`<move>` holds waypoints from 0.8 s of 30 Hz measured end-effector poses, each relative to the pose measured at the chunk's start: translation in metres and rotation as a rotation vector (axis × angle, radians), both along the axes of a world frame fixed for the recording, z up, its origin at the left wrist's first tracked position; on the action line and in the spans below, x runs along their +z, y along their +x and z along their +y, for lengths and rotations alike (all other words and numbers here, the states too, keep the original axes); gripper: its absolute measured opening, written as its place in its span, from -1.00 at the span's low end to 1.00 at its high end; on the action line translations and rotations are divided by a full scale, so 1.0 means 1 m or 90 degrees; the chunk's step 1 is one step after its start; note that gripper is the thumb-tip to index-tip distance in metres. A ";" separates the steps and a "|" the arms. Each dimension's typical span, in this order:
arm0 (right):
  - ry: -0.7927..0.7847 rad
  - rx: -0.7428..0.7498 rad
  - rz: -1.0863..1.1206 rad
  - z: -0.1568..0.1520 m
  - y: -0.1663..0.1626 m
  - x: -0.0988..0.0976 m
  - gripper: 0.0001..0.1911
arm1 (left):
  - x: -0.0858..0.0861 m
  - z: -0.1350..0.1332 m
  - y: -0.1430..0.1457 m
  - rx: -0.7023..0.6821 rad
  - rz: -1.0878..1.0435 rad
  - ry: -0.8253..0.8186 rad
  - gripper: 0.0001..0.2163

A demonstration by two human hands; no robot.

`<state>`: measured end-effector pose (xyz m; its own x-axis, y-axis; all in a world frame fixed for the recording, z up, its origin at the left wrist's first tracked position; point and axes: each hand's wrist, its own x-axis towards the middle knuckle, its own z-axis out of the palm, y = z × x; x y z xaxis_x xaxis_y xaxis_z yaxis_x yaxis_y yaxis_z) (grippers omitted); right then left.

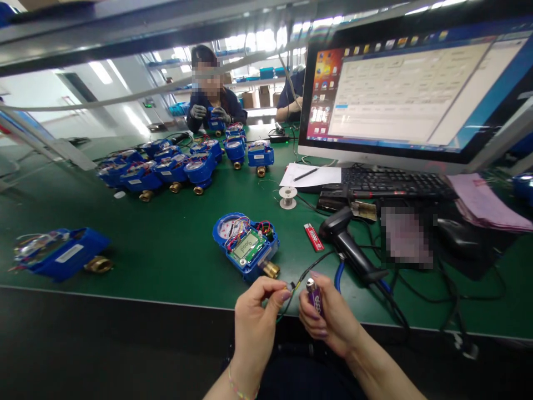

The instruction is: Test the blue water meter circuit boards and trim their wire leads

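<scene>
My left hand is closed, with thumb and forefinger pinching the thin wires at the end of a black cable. Close on its right, my right hand is wrapped round a purple lighter, metal top upward and thumb near it. No flame shows. Just beyond my hands lies an open blue meter with a lit-up circuit board, a small display, coloured wires and a brass pipe fitting. A red lighter rests to the meter's right.
Beside my right hand are a barcode scanner and a blue tool handle. A solder spool, keyboard and monitor stand behind. Several blue meters fill the left back; another sits front left. A gloved co-worker holds a meter opposite.
</scene>
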<state>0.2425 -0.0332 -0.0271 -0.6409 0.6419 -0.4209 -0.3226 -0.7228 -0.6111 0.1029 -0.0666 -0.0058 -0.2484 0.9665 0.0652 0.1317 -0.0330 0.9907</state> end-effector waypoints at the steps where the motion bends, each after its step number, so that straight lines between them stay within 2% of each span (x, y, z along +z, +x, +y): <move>1: -0.011 0.007 -0.011 0.000 -0.001 0.000 -0.37 | -0.001 0.000 0.000 -0.008 0.012 0.005 -0.89; 7: -0.045 0.084 -0.041 -0.003 -0.002 0.005 -0.36 | 0.000 0.000 0.003 -0.028 0.085 0.042 -0.92; 15: -0.046 0.107 -0.044 -0.004 -0.002 0.004 -0.35 | 0.001 0.000 0.003 -0.035 0.118 0.090 -0.94; 19: -0.043 0.108 -0.044 -0.003 -0.002 0.003 -0.37 | 0.002 -0.001 0.002 -0.032 0.114 0.081 -0.92; 24: -0.025 0.106 -0.034 -0.004 -0.003 0.003 -0.37 | 0.001 0.000 0.002 -0.035 0.058 0.000 -0.88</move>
<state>0.2398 -0.0376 -0.0237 -0.7129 0.5114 -0.4798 -0.1646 -0.7872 -0.5944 0.1049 -0.0669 -0.0052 -0.1881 0.9784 0.0858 0.2196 -0.0433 0.9746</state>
